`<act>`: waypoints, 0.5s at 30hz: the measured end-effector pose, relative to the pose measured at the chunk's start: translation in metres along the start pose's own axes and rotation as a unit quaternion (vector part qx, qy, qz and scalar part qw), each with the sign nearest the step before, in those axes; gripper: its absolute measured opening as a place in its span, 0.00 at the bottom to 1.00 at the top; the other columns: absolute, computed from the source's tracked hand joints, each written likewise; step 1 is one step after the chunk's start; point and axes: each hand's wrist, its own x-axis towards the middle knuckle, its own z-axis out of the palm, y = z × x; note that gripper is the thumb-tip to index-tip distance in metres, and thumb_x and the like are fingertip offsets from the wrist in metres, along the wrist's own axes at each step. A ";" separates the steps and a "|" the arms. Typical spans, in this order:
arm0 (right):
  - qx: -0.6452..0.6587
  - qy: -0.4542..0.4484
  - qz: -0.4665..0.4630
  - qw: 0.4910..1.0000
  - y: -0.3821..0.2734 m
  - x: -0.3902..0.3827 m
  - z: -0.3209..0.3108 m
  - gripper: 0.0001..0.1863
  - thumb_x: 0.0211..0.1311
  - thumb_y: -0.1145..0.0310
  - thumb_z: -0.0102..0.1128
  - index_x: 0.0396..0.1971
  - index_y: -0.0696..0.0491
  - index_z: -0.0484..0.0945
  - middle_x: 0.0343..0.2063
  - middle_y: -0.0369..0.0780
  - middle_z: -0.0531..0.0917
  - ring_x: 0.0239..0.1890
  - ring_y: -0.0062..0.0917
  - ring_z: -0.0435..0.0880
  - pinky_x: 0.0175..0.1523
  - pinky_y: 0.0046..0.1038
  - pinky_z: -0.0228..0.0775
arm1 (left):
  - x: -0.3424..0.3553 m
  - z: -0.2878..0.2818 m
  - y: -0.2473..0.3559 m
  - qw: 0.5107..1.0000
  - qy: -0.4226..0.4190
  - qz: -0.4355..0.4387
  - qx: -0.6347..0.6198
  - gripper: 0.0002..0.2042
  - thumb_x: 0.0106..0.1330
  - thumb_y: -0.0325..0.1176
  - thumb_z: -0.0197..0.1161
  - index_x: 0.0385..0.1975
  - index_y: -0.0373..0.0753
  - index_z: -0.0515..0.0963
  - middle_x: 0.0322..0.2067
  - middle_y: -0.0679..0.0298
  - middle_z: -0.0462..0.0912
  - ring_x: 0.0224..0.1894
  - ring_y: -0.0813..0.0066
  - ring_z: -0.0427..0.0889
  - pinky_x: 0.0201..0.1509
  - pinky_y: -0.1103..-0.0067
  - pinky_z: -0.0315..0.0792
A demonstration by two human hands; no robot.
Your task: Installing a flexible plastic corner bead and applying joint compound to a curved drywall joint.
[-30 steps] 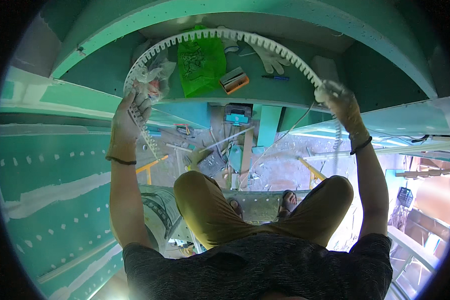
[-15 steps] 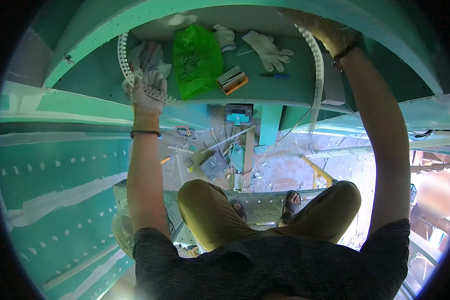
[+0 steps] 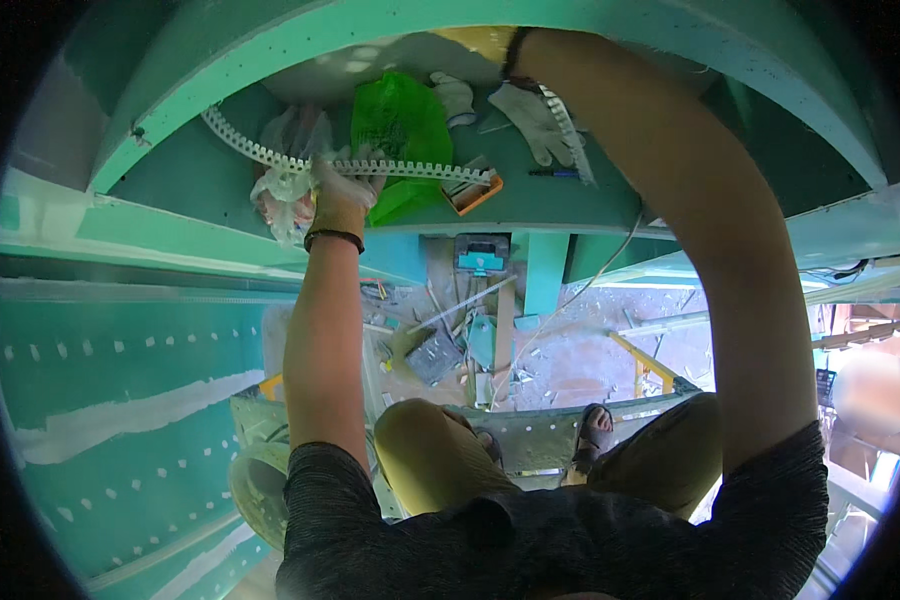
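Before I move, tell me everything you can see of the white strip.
Thin, bent and plastic-looking, the strip has square teeth along one edge. The left hand grips it. One end runs nearly level rightward, in front of the green bag and orange box; contact is unclear. The other way it curves up leftward, out of sight behind the arch. A similar length shows by the right forearm; any join is hidden.

On the shelf (image 3: 530, 208), left to right: first bag (image 3: 282, 192), second bag (image 3: 400, 120), box (image 3: 487, 197), pen (image 3: 553, 173); a glove (image 3: 530, 120) lies behind the pen. A strip (image 3: 410, 168) crosses over both bags, right end over the box.
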 end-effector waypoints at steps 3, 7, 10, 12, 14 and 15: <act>-0.016 0.014 -0.008 1.000 -0.019 0.023 0.010 0.21 0.74 0.53 0.54 0.56 0.52 0.80 0.50 0.41 0.86 0.52 0.31 0.84 0.58 0.33 0.73 | -0.001 0.014 -0.009 1.000 0.000 -0.007 0.027 0.34 0.75 0.64 0.46 0.59 0.35 0.68 0.50 0.47 0.80 0.52 0.45 0.82 0.57 0.47 0.81; -0.026 0.023 -0.049 0.998 -0.006 0.001 0.003 0.20 0.75 0.54 0.54 0.55 0.52 0.80 0.51 0.42 0.86 0.54 0.33 0.84 0.61 0.34 0.72 | 0.003 0.006 -0.006 0.998 -0.020 -0.047 0.043 0.33 0.75 0.62 0.46 0.60 0.35 0.67 0.50 0.47 0.80 0.51 0.47 0.83 0.53 0.51 0.84; -0.043 0.030 -0.080 0.995 0.026 -0.022 -0.017 0.19 0.75 0.55 0.53 0.54 0.52 0.80 0.52 0.43 0.85 0.55 0.35 0.83 0.64 0.35 0.71 | 0.008 0.017 -0.002 0.984 -0.051 -0.057 0.162 0.30 0.75 0.60 0.49 0.60 0.36 0.69 0.50 0.47 0.81 0.49 0.50 0.85 0.48 0.55 0.87; -0.056 0.026 -0.089 0.994 0.053 -0.072 -0.031 0.18 0.76 0.56 0.53 0.54 0.52 0.80 0.52 0.44 0.85 0.56 0.36 0.83 0.65 0.36 0.71 | 0.009 0.012 0.000 0.958 -0.136 -0.046 0.247 0.28 0.74 0.60 0.50 0.59 0.42 0.72 0.54 0.52 0.79 0.50 0.53 0.82 0.48 0.55 0.85; -0.216 0.057 -0.073 0.972 0.043 -0.105 -0.038 0.21 0.74 0.52 0.55 0.55 0.51 0.81 0.53 0.41 0.85 0.52 0.30 0.85 0.56 0.33 0.75 | 0.015 0.001 0.010 0.959 -0.137 -0.073 0.237 0.27 0.74 0.57 0.54 0.60 0.42 0.71 0.49 0.51 0.81 0.46 0.53 0.83 0.47 0.56 0.86; -0.374 0.089 -0.050 0.922 0.047 -0.122 -0.043 0.24 0.73 0.49 0.57 0.56 0.50 0.82 0.54 0.38 0.86 0.49 0.23 0.86 0.47 0.30 0.80 | 0.013 0.002 0.008 0.958 -0.108 -0.066 0.259 0.26 0.73 0.55 0.56 0.60 0.42 0.71 0.46 0.51 0.82 0.45 0.53 0.84 0.47 0.57 0.86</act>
